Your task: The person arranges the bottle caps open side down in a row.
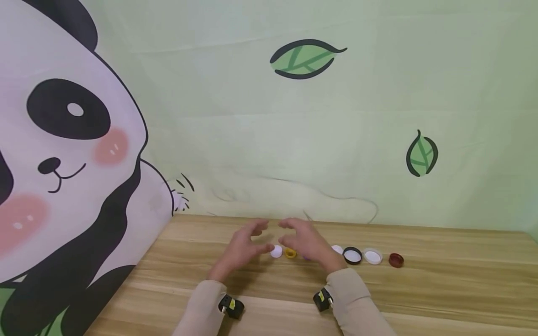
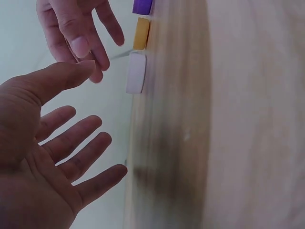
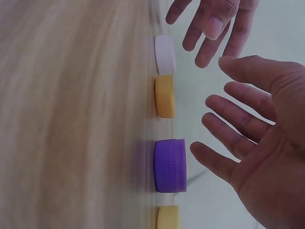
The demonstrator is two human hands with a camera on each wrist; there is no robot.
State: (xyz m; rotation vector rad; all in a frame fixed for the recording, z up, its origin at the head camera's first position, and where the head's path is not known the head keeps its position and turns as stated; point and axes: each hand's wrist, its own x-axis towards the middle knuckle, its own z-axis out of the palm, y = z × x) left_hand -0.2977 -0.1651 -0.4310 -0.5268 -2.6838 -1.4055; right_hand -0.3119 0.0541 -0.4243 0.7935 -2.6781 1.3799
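Observation:
Both hands hover above the wooden table, palms facing each other with a gap between them. My left hand [image 1: 242, 247] has its fingers spread and loosely bent, holding nothing; its thumb appears near a white bottle cap [image 1: 276, 251] in the head view. Likewise my right hand [image 1: 306, 240] is relaxed and holds nothing. It hovers above a yellow cap [image 1: 290, 252] and a purple cap [image 3: 170, 166], which the hand partly covers in the head view. In the right wrist view another yellow cap [image 3: 168, 218] shows at the lower edge.
The row of caps runs on to the right: a white cap [image 1: 337, 249] partly behind the right wrist, a black-rimmed lid [image 1: 352, 255], a white lid [image 1: 372, 256] and a dark red cap [image 1: 396, 260]. Behind the wooden table [image 1: 462, 280] hangs a green panda cloth [image 1: 235, 130].

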